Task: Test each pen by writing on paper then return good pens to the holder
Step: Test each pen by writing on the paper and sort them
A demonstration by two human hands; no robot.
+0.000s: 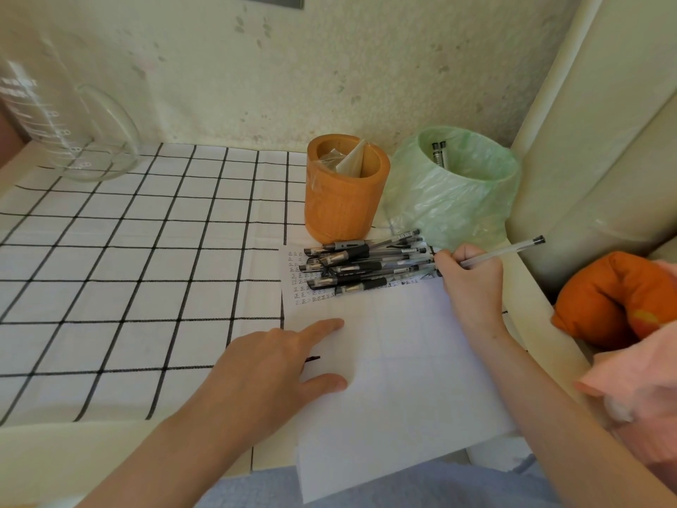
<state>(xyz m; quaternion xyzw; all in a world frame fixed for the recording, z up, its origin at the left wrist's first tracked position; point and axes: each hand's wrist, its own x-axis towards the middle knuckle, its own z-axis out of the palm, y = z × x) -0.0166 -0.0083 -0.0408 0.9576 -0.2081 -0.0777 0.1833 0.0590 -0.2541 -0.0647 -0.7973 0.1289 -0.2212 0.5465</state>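
Right hand [472, 276] pinches clear pen [505, 251], tip on paper [403, 379] beside pen pile [366, 265]. Left hand [278, 368], fingers spread flat, presses paper. Orange holder [346, 188] behind pile.

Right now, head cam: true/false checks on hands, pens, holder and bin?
1. The right hand grips a pen. True.
2. The left hand holds a pen too. False: it rests flat on the paper, holding nothing.
3. A pile of pens lies on the paper's far edge, before the orange holder. True.
4. The orange holder is full of pens. False: only clear wrapping shows inside.
5. The green-bagged bin has no pens. False: two pens show inside.
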